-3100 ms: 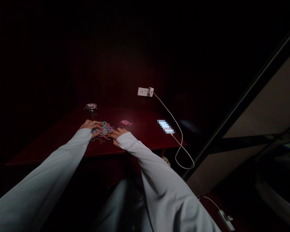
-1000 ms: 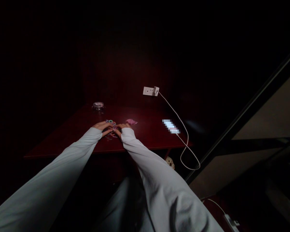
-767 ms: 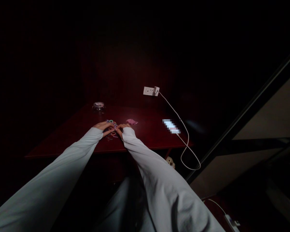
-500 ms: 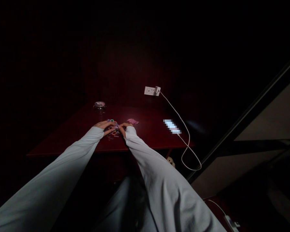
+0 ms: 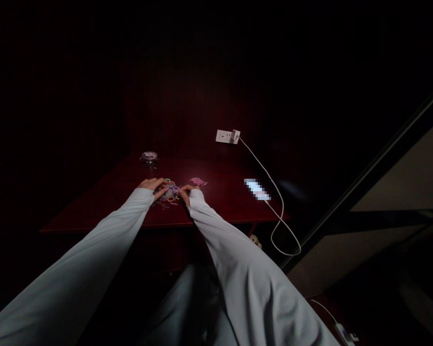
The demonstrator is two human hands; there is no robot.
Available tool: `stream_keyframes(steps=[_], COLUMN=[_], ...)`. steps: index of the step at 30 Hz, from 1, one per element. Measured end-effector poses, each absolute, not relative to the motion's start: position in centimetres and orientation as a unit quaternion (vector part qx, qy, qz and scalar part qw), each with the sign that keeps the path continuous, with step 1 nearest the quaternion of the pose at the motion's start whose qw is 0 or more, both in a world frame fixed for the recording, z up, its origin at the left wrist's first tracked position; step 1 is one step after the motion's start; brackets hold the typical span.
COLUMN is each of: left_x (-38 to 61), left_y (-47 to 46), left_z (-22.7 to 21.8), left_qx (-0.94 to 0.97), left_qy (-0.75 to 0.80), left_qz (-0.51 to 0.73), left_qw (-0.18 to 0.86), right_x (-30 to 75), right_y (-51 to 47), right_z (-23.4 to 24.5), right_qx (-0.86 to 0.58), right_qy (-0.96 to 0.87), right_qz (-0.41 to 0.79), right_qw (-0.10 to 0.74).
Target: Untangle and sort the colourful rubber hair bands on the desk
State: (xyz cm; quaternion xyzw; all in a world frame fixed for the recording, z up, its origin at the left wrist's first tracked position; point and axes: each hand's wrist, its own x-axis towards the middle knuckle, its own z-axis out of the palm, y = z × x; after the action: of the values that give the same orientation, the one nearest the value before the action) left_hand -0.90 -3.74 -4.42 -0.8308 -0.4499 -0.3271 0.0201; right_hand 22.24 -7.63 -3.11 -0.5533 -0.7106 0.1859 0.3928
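Note:
A loose pile of small coloured bands (image 5: 172, 198), which look like hair elastics in purple, orange, green and grey, lies on the dark red table. My left hand (image 5: 153, 184) is at the pile's left side, its thumb and fingers apart around the edge of the bands. At the right side, my right hand (image 5: 186, 191) has thumb and fingertips pressed together against the purple bands; what is between them is too small to make out. Just beyond my right hand sits a separate heap of pink bands (image 5: 198, 181).
A clear lidded jar (image 5: 149, 157) stands at the table's back left. On the right lies a phone with a lit, blurred screen (image 5: 257, 189). Its white cable (image 5: 270, 178) runs to a charger in the wall socket (image 5: 228, 136) and loops past the edge of the table (image 5: 115, 211).
My hands have drawn slightly apart, the left one moving left, which shows more of the purple bands between them. The pink heap, jar and phone stay where they were.

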Motion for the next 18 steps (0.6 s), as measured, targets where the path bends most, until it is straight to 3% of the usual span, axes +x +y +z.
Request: stream_keyframes(steps=[10, 18], left_x=[-1.0, 1.3], left_y=[-4.5, -6.1], left_z=[-4.3, -3.6], left_qx=[-0.82, -0.848], left_qy=[-0.456, -0.41], left_qz=[-0.323, -0.311], left_qw=[0.125, 0.122], right_x=[21.3, 21.7], right_y=[-7.6, -8.0], right_z=[-3.3, -2.7], right_qx=[-0.597, -0.556], right_qy=[-0.675, -0.718], right_qz=[0.185, 0.177], right_qw=[0.393, 0.378])
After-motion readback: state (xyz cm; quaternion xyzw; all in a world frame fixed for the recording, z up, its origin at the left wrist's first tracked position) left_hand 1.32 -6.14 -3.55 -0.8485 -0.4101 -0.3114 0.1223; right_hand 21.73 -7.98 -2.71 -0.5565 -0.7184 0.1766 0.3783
